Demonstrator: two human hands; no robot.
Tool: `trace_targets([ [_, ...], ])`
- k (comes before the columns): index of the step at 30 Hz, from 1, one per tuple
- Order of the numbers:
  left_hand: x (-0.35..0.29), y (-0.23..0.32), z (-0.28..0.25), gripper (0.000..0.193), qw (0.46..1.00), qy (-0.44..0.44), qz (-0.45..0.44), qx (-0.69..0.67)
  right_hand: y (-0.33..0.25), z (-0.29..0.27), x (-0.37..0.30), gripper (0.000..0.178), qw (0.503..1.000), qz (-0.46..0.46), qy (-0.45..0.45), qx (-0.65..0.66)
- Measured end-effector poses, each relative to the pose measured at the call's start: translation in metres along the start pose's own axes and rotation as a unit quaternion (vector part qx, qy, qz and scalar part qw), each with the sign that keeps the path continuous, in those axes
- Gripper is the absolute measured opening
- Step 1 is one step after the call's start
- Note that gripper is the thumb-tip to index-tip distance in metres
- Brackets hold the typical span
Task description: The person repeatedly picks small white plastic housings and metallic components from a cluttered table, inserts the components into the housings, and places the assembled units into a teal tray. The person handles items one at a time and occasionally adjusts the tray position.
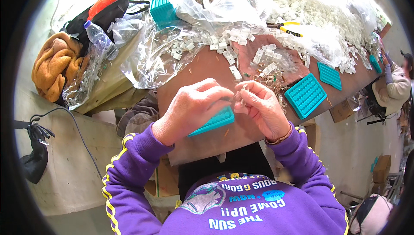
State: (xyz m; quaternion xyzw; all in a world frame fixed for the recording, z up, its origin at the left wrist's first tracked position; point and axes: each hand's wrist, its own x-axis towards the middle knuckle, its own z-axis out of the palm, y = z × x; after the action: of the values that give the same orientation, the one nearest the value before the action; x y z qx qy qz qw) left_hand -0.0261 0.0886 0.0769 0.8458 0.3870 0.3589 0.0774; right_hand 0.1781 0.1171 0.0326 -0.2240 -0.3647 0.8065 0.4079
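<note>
Both my hands meet over the brown work table [189, 149], fingertips almost touching. My right hand [265, 110] pinches a small pale, clear piece [244, 89] between thumb and forefinger; its exact kind is too small to tell. My left hand [194, 105] is closed, its fingertips drawn together beside that piece, and whatever they grip is hidden. Partly covered by the left hand lies a teal ridged tray [217, 122]. Just right of the right hand is a loose heap of small clear and metallic parts [272, 80].
More teal trays [306, 96] lie at the right, with a stack [164, 13] at back left. White plastic pieces [269, 56] are strewn behind my hands, near a large white pile [323, 19] and yellow-handled pliers [291, 29]. Far right, another person [396, 82] sits at the table.
</note>
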Motion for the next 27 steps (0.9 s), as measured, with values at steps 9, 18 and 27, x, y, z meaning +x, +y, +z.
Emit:
trace_targets([
  [9,-0.009,0.002,0.004,0.023,0.998,0.048,-0.015,0.038,-0.002,0.007,-0.018,0.016,0.981,-0.097,0.022,-0.164],
  [18,-0.010,0.009,0.001,0.023,0.990,0.057,-0.109,-0.068,-0.008,0.014,-0.020,0.068,0.769,-0.332,0.005,-0.546],
  [27,-0.011,0.013,0.004,0.023,0.992,0.041,-0.101,-0.062,-0.008,0.003,-0.012,0.025,0.634,-0.466,0.036,-0.615],
])
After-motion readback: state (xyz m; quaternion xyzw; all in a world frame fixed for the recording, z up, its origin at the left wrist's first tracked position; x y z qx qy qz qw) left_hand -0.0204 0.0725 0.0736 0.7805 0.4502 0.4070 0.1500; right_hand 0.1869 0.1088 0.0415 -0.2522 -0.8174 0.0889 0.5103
